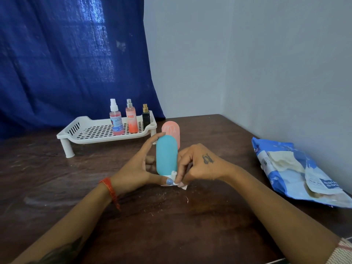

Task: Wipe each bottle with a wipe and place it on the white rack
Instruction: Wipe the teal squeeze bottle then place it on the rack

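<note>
Wiping the blue bottle [166,155] clean.
The left hand [133,166] curls round it so it stays up, while the right hand [198,164] pinches the wipe [176,178] at its bottom.

Matt teal bottle [166,155]; perforated plastic rack [99,130]; scuffed wood table [171,216].

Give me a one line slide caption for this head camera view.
Left hand holds teal bottle while right hand wipes its base; three bottles on white rack.
</note>
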The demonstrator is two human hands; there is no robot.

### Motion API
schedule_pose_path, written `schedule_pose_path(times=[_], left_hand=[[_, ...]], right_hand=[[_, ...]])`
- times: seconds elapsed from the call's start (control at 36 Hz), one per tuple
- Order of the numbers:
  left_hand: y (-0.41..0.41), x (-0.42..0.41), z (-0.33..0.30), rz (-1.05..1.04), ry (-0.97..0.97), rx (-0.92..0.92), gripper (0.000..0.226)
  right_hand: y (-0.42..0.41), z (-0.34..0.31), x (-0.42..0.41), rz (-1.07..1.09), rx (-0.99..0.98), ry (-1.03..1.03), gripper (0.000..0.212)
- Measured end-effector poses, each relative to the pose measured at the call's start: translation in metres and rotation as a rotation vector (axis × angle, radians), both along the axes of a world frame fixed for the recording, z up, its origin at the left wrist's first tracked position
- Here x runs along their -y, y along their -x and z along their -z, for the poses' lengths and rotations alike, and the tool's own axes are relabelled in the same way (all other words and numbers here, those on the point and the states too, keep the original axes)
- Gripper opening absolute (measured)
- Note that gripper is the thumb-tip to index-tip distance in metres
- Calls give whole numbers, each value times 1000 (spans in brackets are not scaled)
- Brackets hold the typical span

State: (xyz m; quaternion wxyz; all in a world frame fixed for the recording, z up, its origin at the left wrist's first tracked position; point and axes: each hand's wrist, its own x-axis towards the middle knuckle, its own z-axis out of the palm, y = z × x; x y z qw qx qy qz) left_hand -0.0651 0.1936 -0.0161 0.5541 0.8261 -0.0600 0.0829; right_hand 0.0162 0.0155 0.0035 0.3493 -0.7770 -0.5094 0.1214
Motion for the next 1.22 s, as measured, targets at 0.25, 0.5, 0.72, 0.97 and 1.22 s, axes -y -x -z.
schedule_pose_path(times=[0.25,0.5,0.72,0.97,1.22], left_hand=[[-1,-2,2,21,2,13,106],[-1,0,4,34,24,53,106],[0,3,4,-57,-206,101,106],[1,7,3,23,-36,87,111],[1,1,3,81,-16,32,109]], right_hand=[[-15,-2,-1,401,-49,-582,22],[-9,-1,-5,313,-77,-458,15],[-5,0,-7,268,-10,-498,24],[-7,0,-9,290,169,-614,41],[-10,11,-13,269,390,-571,35]])
